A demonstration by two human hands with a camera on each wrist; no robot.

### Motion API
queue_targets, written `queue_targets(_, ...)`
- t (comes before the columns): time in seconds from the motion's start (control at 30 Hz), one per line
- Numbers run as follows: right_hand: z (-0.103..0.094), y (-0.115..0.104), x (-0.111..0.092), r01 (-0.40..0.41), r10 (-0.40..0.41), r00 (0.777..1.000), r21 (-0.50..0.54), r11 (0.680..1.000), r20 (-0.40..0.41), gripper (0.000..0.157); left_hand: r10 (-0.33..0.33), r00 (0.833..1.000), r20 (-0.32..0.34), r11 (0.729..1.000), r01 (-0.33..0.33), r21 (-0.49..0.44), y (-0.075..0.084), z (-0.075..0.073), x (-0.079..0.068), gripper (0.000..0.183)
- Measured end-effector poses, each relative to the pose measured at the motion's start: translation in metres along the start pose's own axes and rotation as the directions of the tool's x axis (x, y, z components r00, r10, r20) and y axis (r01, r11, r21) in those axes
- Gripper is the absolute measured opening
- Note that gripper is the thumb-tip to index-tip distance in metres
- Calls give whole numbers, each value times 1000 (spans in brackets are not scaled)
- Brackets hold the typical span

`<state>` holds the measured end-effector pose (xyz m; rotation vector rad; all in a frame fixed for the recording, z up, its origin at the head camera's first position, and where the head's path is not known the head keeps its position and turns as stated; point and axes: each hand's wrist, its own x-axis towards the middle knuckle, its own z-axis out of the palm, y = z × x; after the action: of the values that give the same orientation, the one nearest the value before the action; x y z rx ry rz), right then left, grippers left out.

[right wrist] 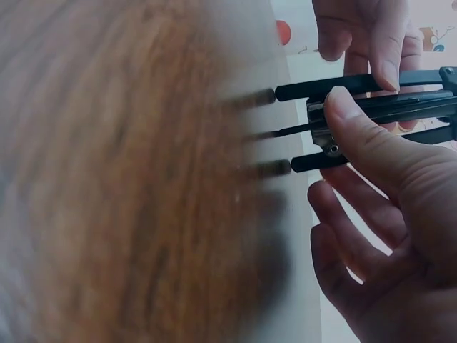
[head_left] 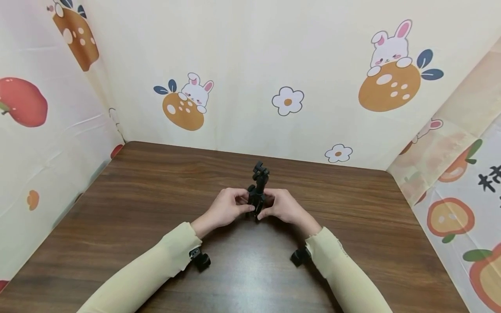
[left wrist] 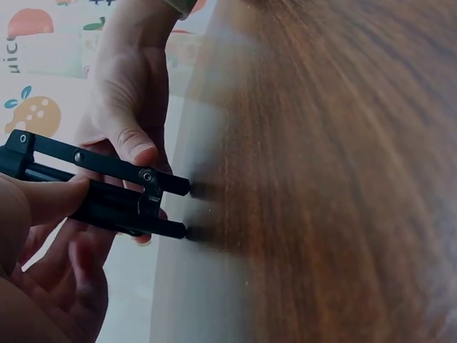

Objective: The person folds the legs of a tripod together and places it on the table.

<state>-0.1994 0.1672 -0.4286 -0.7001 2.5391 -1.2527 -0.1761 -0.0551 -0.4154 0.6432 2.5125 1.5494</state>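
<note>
A small black tripod (head_left: pixel 259 184) stands upright over the table, its legs folded close together and a jointed head on top. My left hand (head_left: pixel 227 208) grips it from the left, and the left thumb lies along a leg in the left wrist view. From the other side my right hand (head_left: pixel 287 206) holds the lower part, with the right thumb (right wrist: pixel 346 107) pressed on the legs near their feet. In the right wrist view the feet are close to the tabletop; whether they touch it is hard to tell. Some fingers are hidden behind the tripod.
The brown wooden table (head_left: pixel 156 182) spreads out around both hands. A printed curtain (head_left: pixel 242 52) with rabbits, fruit and flowers hangs along its back and sides. Small black devices (head_left: pixel 201 261) are strapped at both wrists.
</note>
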Motion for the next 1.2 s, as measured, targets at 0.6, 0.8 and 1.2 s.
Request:
queue_targets(0.6, 5, -11, -3, -47, 46, 999, -106, 993, -12, 48, -34, 999, -31, 999, 34, 10, -7, -8, -4, 21)
queue_targets(0.8, 5, -13, -7, -21, 18, 999, -121, 992, -27, 36, -39, 999, -20, 999, 39, 6, -10, -10, -7, 26)
queue_targets(1.2, 5, -11, -10, -34, 9, 990, -177, 984, -142, 10, -51, 999, -18, 998, 50, -28, -6, -8, -11, 32)
